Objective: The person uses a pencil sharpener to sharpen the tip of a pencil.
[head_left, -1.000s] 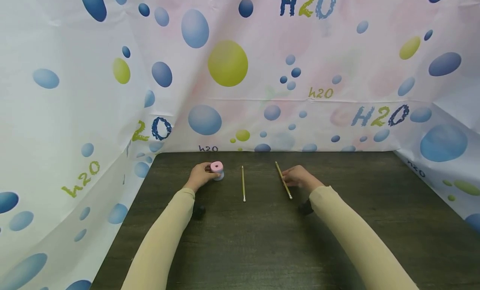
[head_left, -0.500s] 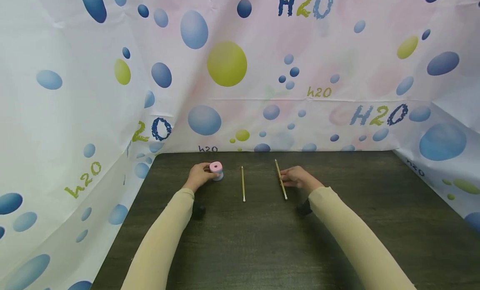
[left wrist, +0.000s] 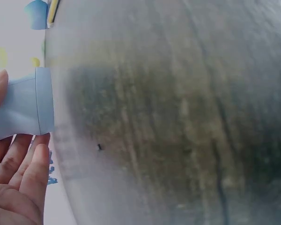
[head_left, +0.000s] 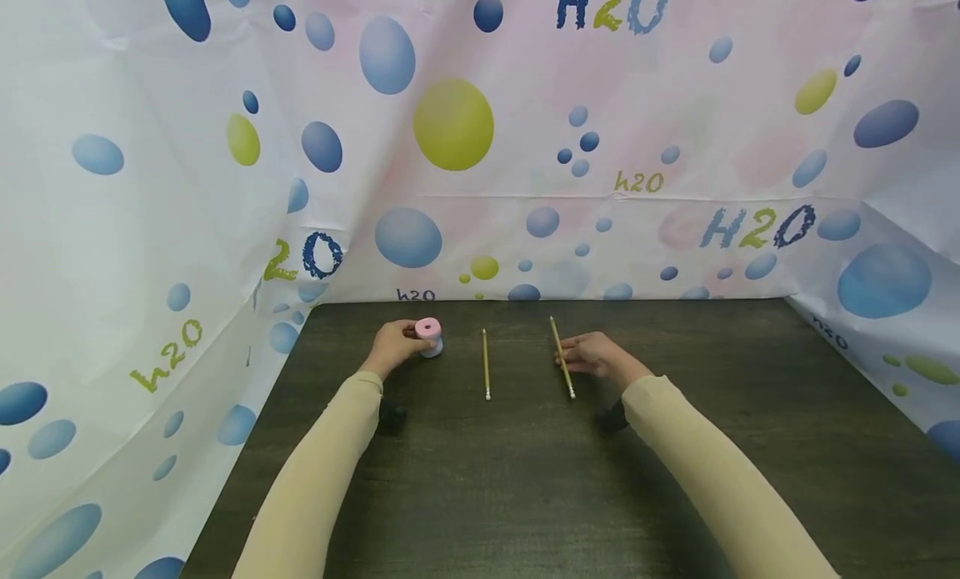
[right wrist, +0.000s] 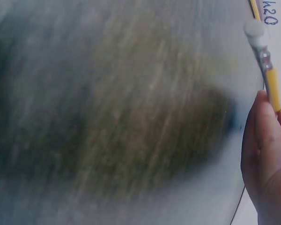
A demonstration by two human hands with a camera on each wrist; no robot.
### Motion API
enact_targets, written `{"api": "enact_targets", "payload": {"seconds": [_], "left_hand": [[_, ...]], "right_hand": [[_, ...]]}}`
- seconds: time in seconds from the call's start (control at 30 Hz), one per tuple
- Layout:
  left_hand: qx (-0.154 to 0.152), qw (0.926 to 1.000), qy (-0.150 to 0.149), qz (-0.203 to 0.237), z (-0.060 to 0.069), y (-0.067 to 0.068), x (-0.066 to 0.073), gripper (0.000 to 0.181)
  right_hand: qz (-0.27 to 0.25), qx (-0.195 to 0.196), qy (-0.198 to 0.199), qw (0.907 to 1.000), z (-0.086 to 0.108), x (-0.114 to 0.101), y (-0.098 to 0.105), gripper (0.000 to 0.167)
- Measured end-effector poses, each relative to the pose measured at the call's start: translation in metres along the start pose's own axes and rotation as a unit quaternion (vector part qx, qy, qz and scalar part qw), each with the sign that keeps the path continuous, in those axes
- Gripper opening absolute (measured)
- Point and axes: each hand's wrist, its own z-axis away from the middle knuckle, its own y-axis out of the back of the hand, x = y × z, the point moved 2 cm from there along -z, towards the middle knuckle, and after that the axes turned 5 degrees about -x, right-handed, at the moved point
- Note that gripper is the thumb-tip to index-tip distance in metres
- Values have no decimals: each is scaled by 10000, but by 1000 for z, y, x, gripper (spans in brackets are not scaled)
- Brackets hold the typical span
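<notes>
In the head view my left hand (head_left: 390, 347) grips a small pencil sharpener (head_left: 428, 329) with a pink top, a dark hole in it and a light-blue body. The left wrist view shows the thumb on one side of the light-blue body (left wrist: 18, 105) and the fingers on the other. My right hand (head_left: 597, 356) pinches a yellow pencil (head_left: 567, 381) near its middle, the white eraser end towards me. A second pencil (head_left: 486, 366) lies between the hands, its eraser end also nearer me. In the right wrist view the held pencil's eraser (right wrist: 254, 29) shows close up.
The dark wooden table (head_left: 480, 479) runs back to a white backdrop (head_left: 525, 146) with blue and green dots and H2O lettering. Similar sheeting (head_left: 97, 271) stands along the left side. Both forearms reach in from the front in light sleeves (head_left: 311, 479).
The held pencil's eraser end has swung left, so the pencil slants less. My left hand has shifted slightly left with the sharpener. The pencil between the hands stays put.
</notes>
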Motion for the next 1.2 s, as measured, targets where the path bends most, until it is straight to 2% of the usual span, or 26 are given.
{"api": "enact_targets", "payload": {"seconds": [0.2, 0.37, 0.57, 0.9, 1.2], "left_hand": [[41, 9999, -7, 118, 5, 6, 8, 60], [89, 9999, -102, 36, 7, 11, 14, 61], [101, 9997, -198, -38, 13, 18, 17, 60], [62, 9998, -207, -34, 25, 26, 23, 61], [83, 9993, -262, -264, 30, 31, 26, 62]], "right_hand": [[94, -21, 86, 9999, 2, -1, 0, 49], [71, 3, 239, 9997, 6, -3, 2, 48], [70, -13, 352, 9994, 12, -6, 2, 48], [372, 23, 473, 9982, 22, -9, 4, 50], [262, -71, 658, 9975, 31, -14, 8, 51]]}}
